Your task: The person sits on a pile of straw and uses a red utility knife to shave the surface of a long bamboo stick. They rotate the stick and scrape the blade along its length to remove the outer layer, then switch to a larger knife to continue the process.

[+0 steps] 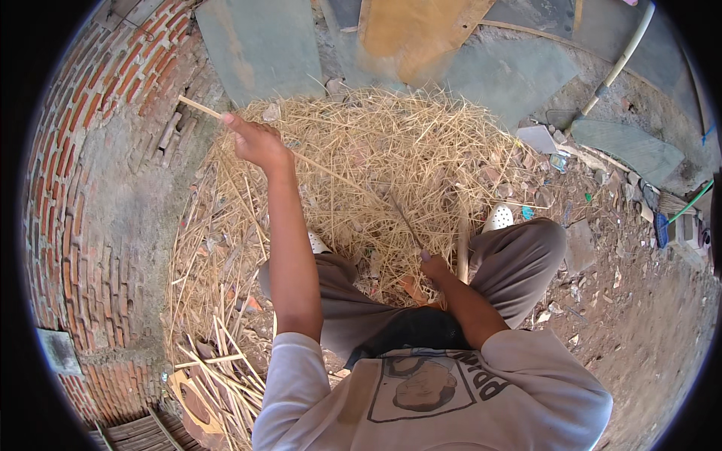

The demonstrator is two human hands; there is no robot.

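Note:
My left hand [259, 143] is closed around a long, thin bamboo strip [331, 167], with my arm stretched forward and to the left. One end of the strip sticks out past my thumb toward the brick wall; the other slants down toward the knife. In front of my lap, my right hand [435, 266] grips the handle of a knife [407, 224]. Its narrow dark blade points forward and a little left, with the tip close to the strip's lower end. Whether blade and strip touch, I cannot tell. Pale shavings [398, 143] lie heaped beneath both.
A wooden stick [463, 240] stands beside my right knee. Cut bamboo strips [226, 368] lie at the lower left. A brick wall [83, 233] rises on the left. Grey slabs [259, 52] line the back, and a pale pole [620, 64] leans at the far right. Rubble litters the ground.

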